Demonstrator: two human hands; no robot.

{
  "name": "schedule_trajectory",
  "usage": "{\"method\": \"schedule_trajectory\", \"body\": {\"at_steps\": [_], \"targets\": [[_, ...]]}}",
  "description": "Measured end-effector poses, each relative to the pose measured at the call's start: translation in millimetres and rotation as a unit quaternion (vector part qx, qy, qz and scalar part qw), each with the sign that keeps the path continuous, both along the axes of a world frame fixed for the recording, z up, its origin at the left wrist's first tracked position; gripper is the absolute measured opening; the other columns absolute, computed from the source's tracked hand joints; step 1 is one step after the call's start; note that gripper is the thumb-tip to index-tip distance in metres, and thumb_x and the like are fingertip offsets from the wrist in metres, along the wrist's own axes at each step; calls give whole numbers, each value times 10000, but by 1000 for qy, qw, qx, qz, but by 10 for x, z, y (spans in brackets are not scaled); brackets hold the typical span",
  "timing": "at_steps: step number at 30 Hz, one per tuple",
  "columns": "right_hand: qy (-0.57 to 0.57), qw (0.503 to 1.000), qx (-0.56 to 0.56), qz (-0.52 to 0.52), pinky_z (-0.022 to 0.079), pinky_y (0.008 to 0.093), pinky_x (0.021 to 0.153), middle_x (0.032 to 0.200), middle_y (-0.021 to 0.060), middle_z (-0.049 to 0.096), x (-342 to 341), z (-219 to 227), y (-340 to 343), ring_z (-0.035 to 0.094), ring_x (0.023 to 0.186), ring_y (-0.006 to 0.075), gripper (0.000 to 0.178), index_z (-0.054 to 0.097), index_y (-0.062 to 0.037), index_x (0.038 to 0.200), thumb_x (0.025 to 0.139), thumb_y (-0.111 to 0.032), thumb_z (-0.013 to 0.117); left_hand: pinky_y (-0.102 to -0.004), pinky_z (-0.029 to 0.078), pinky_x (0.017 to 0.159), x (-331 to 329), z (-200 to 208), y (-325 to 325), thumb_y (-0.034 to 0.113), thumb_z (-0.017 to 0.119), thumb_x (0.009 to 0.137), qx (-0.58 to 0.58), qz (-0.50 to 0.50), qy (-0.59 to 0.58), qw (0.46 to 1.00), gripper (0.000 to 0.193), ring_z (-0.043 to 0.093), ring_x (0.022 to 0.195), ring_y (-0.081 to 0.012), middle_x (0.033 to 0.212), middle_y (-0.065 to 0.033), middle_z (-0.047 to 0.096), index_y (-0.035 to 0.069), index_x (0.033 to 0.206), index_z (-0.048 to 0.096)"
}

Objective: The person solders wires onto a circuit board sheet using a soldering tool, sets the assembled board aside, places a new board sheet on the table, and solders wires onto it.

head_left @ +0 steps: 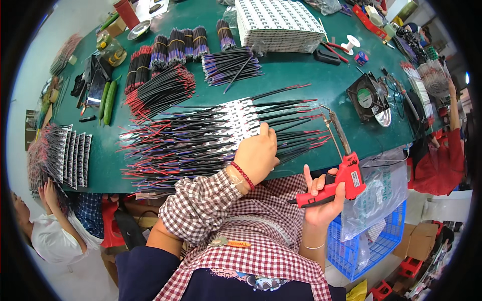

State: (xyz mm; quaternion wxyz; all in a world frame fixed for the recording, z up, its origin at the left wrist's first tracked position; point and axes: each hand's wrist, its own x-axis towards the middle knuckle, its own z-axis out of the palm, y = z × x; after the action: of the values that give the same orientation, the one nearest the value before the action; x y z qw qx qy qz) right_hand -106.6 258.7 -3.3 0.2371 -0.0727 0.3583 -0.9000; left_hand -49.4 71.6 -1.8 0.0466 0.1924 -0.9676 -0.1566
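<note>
**Soldering station, near edge of the table: hands and stock**

1. My left hand (pixel 258 153): fingers curled down on the white strip boards (pixel 240 116) and the fan of black wires (pixel 211 138) soldered to them, near the table's near edge. I judge I press here to keep the row flat and steady beside the iron's tip.

2. My right hand (pixel 324 198): clamped round the red soldering gun (pixel 337 180), forefinger raised off the grip. The gun's long metal tip (pixel 335 128) points away from me, over the right ends of the wires, just beside my left hand. The hands are apart, each on its own thing.

3. Green table (pixel 311 75): carries everything.

4. Loose pile of red-tipped wires (pixel 160 90), left of centre, fanned for easy picking.

5. Banded wire bundles (pixel 173 45), toward the far edge, kept as reserve.

6. Stack of printed white sheets (pixel 278 22), far edge.

7. Small black fan (pixel 369 98), right edge, facing the work; likely for fumes.

8. Finished boards (pixel 70 150), left edge, laid in a row.

9. Blue basket (pixel 369 241), below the table's right corner.

10. Another person's hand (pixel 50 193), low left, at the finished boards.
</note>
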Motion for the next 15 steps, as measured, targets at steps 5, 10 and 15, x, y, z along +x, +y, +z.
{"method": "schedule_trajectory", "body": {"at_steps": [5,10,15], "targets": [[17,1000,-6,-4,267,553,1079,673,97,552,-36,38,6,516,535,170,357,471,-35,1101,940,-353,453,-346,506,516,-58,-35,75,183,704,698,-70,-7,-33,997,322,628,616,-256,931,-127,520,2,905,538],[18,1000,-6,-5,264,563,1076,670,94,549,-30,84,-27,517,535,171,365,472,-35,1101,938,-361,452,-404,511,538,-120,-117,-69,43,577,698,13,14,36,999,161,624,625,-319,835,-163,556,0,840,514],[33,999,-27,-7,256,570,1078,664,91,544,-9,171,-132,519,538,170,364,478,-40,1098,933,-364,459,-429,504,588,-98,-214,-95,61,576,704,58,38,82,994,157,617,659,-340,811,-163,564,-1,835,514]]}}
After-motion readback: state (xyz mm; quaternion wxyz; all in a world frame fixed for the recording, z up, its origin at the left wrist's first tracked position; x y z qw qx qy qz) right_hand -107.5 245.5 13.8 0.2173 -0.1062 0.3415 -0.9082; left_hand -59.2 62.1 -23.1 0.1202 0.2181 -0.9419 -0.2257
